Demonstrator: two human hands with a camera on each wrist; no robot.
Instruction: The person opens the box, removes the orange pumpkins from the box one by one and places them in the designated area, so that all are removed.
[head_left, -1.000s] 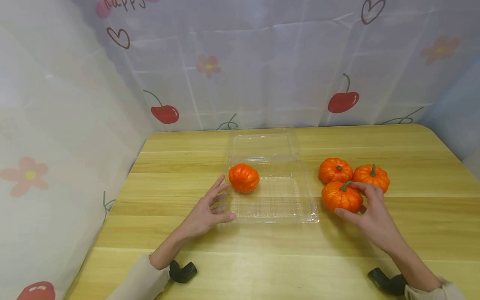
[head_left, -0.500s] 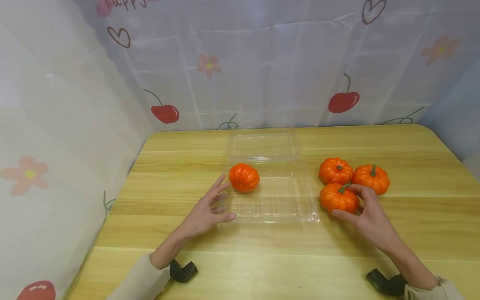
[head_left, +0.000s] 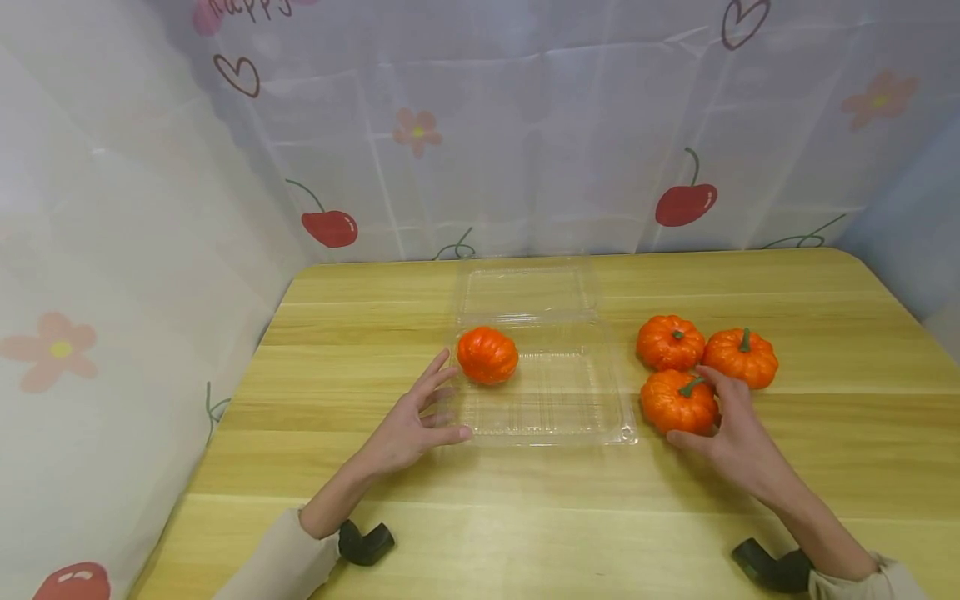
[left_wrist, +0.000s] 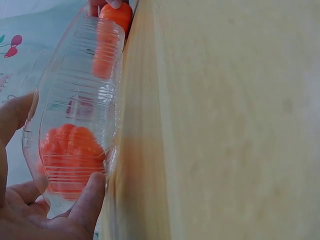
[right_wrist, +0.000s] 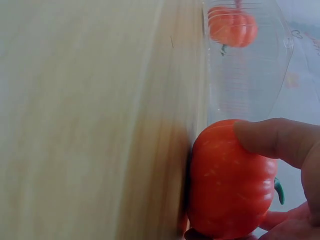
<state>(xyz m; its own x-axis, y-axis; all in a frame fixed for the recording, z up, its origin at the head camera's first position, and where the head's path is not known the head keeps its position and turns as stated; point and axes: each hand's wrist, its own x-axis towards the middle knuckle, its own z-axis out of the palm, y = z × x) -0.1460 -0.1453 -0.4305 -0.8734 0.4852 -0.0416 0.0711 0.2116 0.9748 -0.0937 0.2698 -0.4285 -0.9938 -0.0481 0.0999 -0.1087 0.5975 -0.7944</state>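
Note:
My right hand (head_left: 738, 437) holds a small orange pumpkin (head_left: 678, 402) with a green stem, thumb on its near side and fingers at its far right. In the right wrist view that pumpkin (right_wrist: 230, 180) sits low against the tabletop under the thumb. A clear plastic clamshell container (head_left: 558, 408) stands with its lid (head_left: 528, 292) folded back, away from me. Inside its base, at the far left, lies another orange pumpkin (head_left: 487, 356). My left hand (head_left: 408, 429) rests against the container's left side, fingers spread; the left wrist view shows its thumb (left_wrist: 90, 200) touching the clear wall.
Two more pumpkins, one at the back (head_left: 670, 342) and one to its right (head_left: 741, 358), stand just behind the held one. The wooden table (head_left: 517, 517) ends at a printed cloth backdrop (head_left: 525, 167). Black curved pieces (head_left: 366, 543) show beside both wrists.
The right hand and its pumpkin have shifted slightly left and toward me, and a small gap now shows behind that pumpkin. The left hand and container have stayed put.

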